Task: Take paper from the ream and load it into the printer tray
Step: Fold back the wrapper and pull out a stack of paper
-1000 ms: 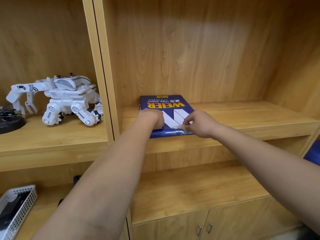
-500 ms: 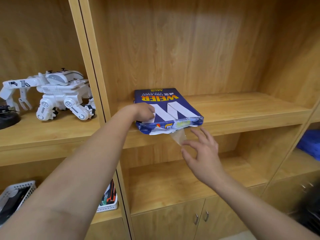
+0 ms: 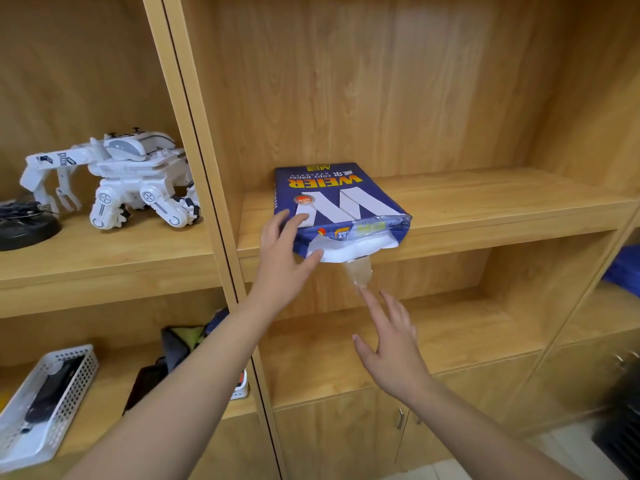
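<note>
The ream [image 3: 332, 206] is lying flat on the middle shelf [image 3: 485, 216], its long axis running near to far, its near end overhanging the shelf edge and tilting slightly toward the viewer. That near end is sitting torn open: white paper [image 3: 349, 249] is showing through the ragged blue wrapper, and a clear strip of tape [image 3: 358, 273] is dangling down from it. The left hand [image 3: 282, 258] is gripping the near left corner, fingers spread on top and the thumb tucked under the open lip, so it is clamped on the ream. The right hand [image 3: 391, 355] is hanging below and a little to the right of the opening, fingers apart and holding nothing, one fingertip just reaching the bottom of the tape; whether it is touching the strip I cannot tell. The paper is therefore lying above and slightly far of the right fingers, with the opening facing them, so the free right hand is probably the one placed to rise and draw sheets out toward the near side while the left is steadying the pack. No printer tray is showing; a toy robot [image 3: 114, 185] is standing on the left shelf
</note>
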